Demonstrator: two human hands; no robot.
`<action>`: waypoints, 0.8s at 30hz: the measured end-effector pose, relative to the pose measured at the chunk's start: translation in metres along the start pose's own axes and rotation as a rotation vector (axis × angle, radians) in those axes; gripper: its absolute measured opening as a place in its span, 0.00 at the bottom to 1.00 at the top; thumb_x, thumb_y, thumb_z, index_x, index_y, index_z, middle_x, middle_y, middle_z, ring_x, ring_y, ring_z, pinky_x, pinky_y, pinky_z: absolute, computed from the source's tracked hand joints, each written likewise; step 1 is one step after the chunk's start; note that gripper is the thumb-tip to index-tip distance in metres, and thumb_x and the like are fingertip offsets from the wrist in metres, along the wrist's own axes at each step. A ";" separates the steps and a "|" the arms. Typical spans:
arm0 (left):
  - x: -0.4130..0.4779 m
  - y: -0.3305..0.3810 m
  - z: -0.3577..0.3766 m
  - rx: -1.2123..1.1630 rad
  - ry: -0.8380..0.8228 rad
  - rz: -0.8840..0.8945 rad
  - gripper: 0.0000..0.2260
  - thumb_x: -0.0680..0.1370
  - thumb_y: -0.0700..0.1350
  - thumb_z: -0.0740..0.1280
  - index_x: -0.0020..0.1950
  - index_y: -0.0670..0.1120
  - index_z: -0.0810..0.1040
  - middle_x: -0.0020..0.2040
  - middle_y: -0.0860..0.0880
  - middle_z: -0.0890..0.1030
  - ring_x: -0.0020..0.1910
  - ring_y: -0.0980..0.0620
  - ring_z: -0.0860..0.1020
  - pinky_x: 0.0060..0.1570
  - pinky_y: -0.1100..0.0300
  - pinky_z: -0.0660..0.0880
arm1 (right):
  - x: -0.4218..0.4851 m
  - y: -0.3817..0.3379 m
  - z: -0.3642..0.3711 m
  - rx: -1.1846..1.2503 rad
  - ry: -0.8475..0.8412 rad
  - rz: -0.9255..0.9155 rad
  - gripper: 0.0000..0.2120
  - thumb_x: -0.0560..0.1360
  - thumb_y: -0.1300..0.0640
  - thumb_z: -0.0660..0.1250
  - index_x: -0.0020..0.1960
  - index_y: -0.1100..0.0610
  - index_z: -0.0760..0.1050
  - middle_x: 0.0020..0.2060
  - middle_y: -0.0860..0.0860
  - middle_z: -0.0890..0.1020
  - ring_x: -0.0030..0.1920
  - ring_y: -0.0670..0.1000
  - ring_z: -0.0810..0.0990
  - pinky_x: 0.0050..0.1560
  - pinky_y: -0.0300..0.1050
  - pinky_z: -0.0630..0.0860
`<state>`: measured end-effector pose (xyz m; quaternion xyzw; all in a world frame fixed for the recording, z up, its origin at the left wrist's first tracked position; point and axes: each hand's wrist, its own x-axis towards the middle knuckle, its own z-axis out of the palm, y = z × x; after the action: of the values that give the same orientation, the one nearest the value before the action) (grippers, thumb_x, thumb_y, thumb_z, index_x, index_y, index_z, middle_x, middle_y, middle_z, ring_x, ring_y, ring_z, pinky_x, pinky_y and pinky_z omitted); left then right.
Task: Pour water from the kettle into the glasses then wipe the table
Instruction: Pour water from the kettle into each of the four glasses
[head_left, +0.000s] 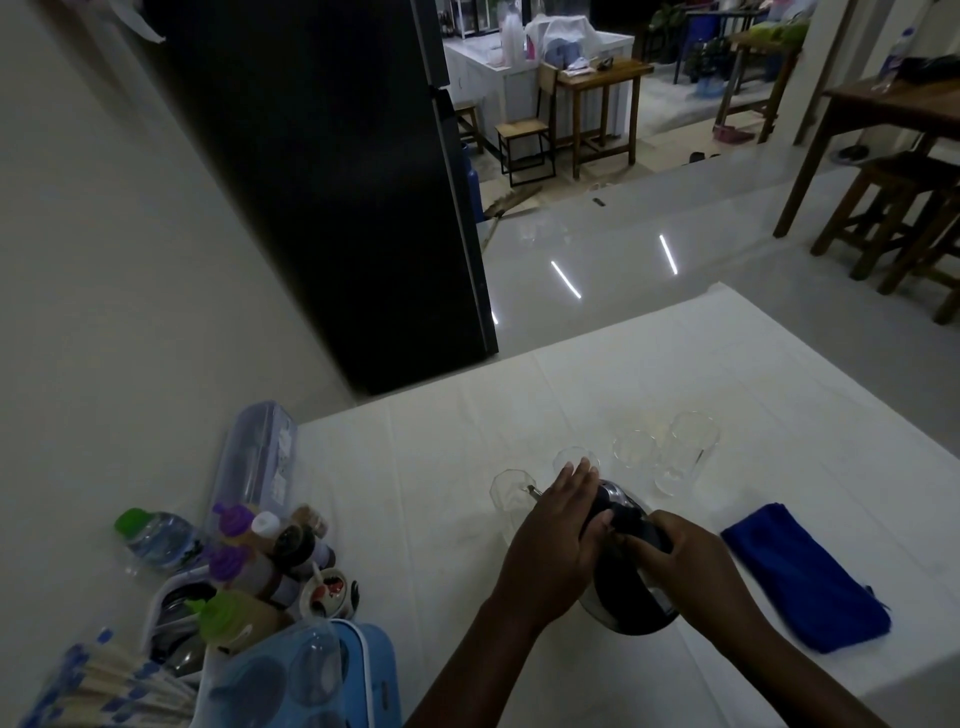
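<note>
Left glass (510, 492): mid-table, at the kettle's spout; thin, fragile.
Left hand (558, 525): fingers spread flat, pressing the kettle's lid.
Kettle (631, 582): tilted leftward, probably heavy, slick; take by handle.
Right hand (685, 558): fingers clamped around kettle handle.
Cloth (802, 577): soft, near table's right edge.

No text, brand, number or sign can be read anywhere in the view. Pale stickers are seen on the tall clear container (258, 457) at the left edge of the table (441, 467), but their print is blurred beyond reading (the light is dim). A label is carried by the water bottle (156, 538) with the green cap, and others by the sauce bottles (260, 561) beside it; nothing on them can be made out.
</note>
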<state>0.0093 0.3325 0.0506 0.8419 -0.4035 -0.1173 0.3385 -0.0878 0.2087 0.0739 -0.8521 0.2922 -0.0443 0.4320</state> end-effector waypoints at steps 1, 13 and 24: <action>0.000 0.000 0.000 -0.004 0.000 -0.001 0.28 0.79 0.62 0.44 0.76 0.50 0.55 0.77 0.56 0.55 0.75 0.63 0.48 0.71 0.66 0.49 | 0.000 0.000 0.000 0.003 -0.003 0.003 0.07 0.72 0.49 0.67 0.48 0.51 0.74 0.39 0.47 0.77 0.39 0.48 0.77 0.36 0.33 0.72; -0.002 -0.001 0.000 -0.004 0.021 0.005 0.28 0.80 0.61 0.45 0.76 0.49 0.56 0.77 0.54 0.56 0.75 0.62 0.48 0.72 0.63 0.51 | -0.001 -0.002 -0.003 -0.013 -0.023 -0.014 0.05 0.72 0.48 0.67 0.40 0.47 0.73 0.32 0.43 0.77 0.35 0.44 0.78 0.31 0.35 0.68; -0.002 0.000 -0.002 -0.011 0.027 -0.009 0.30 0.79 0.63 0.44 0.76 0.50 0.56 0.77 0.54 0.57 0.75 0.62 0.49 0.72 0.62 0.52 | 0.002 0.000 -0.002 -0.028 -0.022 -0.024 0.04 0.72 0.49 0.67 0.43 0.47 0.73 0.33 0.41 0.76 0.36 0.43 0.77 0.32 0.34 0.69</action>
<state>0.0090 0.3344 0.0518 0.8433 -0.3945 -0.1097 0.3482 -0.0870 0.2065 0.0753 -0.8619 0.2780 -0.0361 0.4227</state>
